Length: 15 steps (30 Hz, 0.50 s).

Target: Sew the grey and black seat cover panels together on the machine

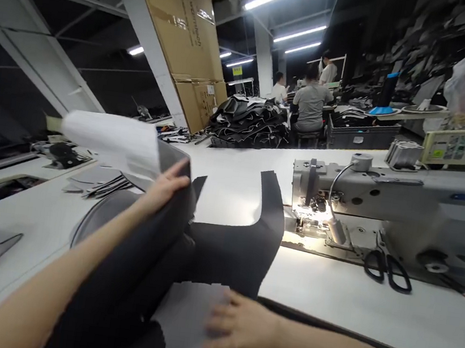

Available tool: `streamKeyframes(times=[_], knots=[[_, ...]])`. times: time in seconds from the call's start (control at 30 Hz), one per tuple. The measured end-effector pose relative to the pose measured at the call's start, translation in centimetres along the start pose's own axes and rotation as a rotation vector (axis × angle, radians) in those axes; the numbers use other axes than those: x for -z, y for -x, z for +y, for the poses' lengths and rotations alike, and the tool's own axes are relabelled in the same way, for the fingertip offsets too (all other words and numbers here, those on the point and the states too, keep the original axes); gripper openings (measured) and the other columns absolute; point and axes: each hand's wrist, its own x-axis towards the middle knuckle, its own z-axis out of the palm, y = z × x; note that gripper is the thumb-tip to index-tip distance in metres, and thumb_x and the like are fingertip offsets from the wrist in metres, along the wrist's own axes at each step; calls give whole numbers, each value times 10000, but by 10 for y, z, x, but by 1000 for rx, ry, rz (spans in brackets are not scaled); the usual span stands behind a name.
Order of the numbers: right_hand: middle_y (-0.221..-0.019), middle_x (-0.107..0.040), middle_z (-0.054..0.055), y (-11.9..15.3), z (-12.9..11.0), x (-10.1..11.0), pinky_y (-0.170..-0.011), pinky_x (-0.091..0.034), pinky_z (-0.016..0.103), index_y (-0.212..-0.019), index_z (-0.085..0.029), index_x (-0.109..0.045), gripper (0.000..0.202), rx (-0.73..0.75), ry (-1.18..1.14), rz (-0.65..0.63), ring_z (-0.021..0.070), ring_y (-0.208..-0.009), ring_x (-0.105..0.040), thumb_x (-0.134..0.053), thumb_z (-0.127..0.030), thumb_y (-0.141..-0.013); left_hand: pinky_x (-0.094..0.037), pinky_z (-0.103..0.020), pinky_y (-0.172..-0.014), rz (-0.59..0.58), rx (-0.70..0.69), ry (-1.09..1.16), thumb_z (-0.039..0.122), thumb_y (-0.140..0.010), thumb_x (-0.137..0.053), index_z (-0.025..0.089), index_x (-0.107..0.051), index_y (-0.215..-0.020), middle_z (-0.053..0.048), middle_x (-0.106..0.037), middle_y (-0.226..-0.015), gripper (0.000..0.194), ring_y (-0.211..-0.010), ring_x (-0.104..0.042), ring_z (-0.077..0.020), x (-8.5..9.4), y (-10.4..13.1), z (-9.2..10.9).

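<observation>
Dark sheet material [226, 253] lies across the white table, with a curved arm of it reaching toward the sewing machine [366, 197]. My left hand [167, 185] is closed on a raised, folded part of the dark material, beside a white sheet [112, 141] that sticks out to the left. Near the front edge, my right hand [240, 326] rests with fingers spread over a grey piece [192, 317]; it is blurred by motion. The lit needle area of the machine stands to the right of the material.
Black-handled scissors [389, 270] lie by the machine base. Cut pieces [111, 185] sit at the left of the table [369, 306]. Behind are a heap of dark pieces [250, 122], tall cardboard boxes [183, 25], a grey crate [359, 138] and several people seated or standing.
</observation>
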Motion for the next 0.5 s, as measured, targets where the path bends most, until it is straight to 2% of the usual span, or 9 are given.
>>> streamKeyframes(times=[0.07,0.1,0.13,0.2,0.27,0.37,0.43,0.5], knots=[[-1554,-340,164,28,31,20,-1158,-123,634,-1497,-292,-361,815,-304,-37,6,351,-1447,-268,-717,-388,-770,-530,-293,-709,-237,44,205,449,-781,-568,310,-253,-1543,33,-718,-1144,836,-793,-666,-179,-45,10,-10],[-1556,-321,195,39,45,28,-1141,-119,669,-1510,-254,-347,866,-460,-76,2,383,-1451,-243,-728,-403,-747,-530,-296,-693,-322,70,306,434,-746,-610,283,-280,-1539,0,-722,-1136,872,-762,-665,-181,-64,14,-16],[-1556,-320,198,46,57,34,-1133,-113,684,-1508,-242,-359,838,-561,-112,-15,388,-1454,-234,-709,-394,-762,-534,-302,-702,-383,91,372,421,-724,-631,254,-295,-1538,-28,-720,-1140,896,-762,-668,-187,-82,18,-22],[-1543,-359,169,45,68,35,-1139,-114,680,-1480,-231,-414,673,-633,-167,-35,352,-1453,-258,-611,-327,-844,-538,-319,-770,-440,114,449,391,-717,-636,206,-308,-1535,-62,-716,-1143,900,-815,-679,-203,-112,23,-31],[-1473,-471,149,24,62,23,-1144,-131,673,-1399,-204,-521,513,-581,-193,-39,321,-1418,-338,-539,-259,-890,-537,-341,-808,-496,148,449,358,-730,-608,184,-312,-1533,-66,-729,-1087,873,-822,-683,-210,-136,28,-37],[-1164,-693,125,-15,29,-2,-1132,-237,631,-1101,-162,-707,275,-406,-187,-27,304,-1216,-543,-553,-216,-880,-542,-384,-853,-714,187,348,299,-753,-551,204,-362,-1511,-62,-722,-1123,787,-889,-688,-232,-163,43,-46],[-1058,-725,86,-26,9,-11,-1105,-339,517,-1015,-182,-723,242,-290,-188,12,250,-1102,-596,-514,-158,-895,-499,-400,-984,-887,111,209,253,-765,-526,210,-397,-1495,-64,-639,-1310,743,-1119,-631,-257,-173,58,-51],[-1047,-723,71,-17,3,-10,-1047,-406,435,-1046,-197,-712,279,-235,-191,47,214,-1039,-610,-464,-145,-930,-426,-408,-1088,-998,-16,-13,234,-809,-482,184,-348,-1520,-85,-565,-1404,725,-1279,-528,-263,-177,70,-53]])
